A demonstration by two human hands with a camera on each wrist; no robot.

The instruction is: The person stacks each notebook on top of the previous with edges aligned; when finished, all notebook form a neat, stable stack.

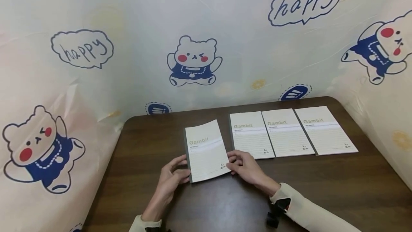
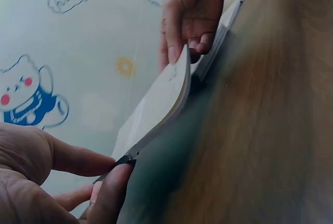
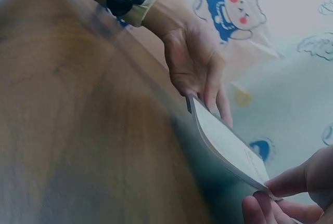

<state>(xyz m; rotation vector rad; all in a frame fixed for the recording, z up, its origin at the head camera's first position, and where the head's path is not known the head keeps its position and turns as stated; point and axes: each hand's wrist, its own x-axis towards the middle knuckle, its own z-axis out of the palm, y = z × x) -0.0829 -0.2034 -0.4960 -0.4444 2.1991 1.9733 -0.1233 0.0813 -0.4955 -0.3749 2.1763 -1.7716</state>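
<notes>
A white notebook (image 1: 207,153) with a dark spine is held between both hands, lifted off the table and slightly bowed in the wrist views. The left hand (image 1: 170,180) pinches its spine side near the lower left corner; in the left wrist view, thumb and fingers (image 2: 78,159) grip that edge. At the lower right corner the right hand (image 1: 246,167) pinches it between thumb and fingers, also visible in the right wrist view (image 3: 307,182). Three similar notebooks lie side by side to the right: one nearest (image 1: 251,139), a middle one (image 1: 288,135), and a far right one (image 1: 326,133).
The dark wooden table (image 1: 135,164) has rounded back corners. Behind and beside it hangs a pale curtain (image 1: 138,46) printed with bears and "happy" bubbles. A black device (image 1: 278,212) is strapped at the right wrist.
</notes>
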